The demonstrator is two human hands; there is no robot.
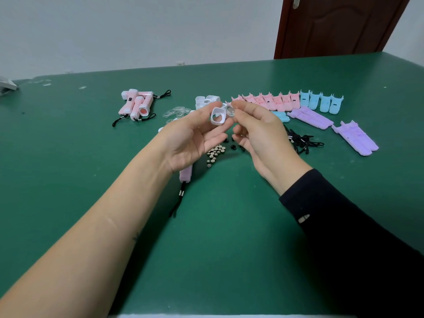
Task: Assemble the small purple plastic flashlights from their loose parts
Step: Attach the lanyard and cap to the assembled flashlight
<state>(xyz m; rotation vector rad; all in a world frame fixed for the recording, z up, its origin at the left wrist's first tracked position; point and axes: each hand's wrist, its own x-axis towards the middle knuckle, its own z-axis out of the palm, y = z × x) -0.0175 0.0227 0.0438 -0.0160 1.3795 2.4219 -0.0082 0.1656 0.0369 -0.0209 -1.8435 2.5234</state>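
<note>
2 hands [190, 138] [259, 131], 2 purple shell piles [309, 117] [355, 138], 1 door [339, 26].

The surface [229, 226] is a matt green mat, smooth, with a few pale specks. The cap [217, 115] is glossy white plastic, and the lens [230, 112] beside it is clear and shiny. The purple shells [309, 117], pink shells [268, 101] and blue shells [321, 101] are smooth pastel plastic with a soft sheen. The button cells [214, 152] look like dull metal, the cords [302, 141] like black woven cloth, and the door [339, 26] like varnished dark wood.
</note>
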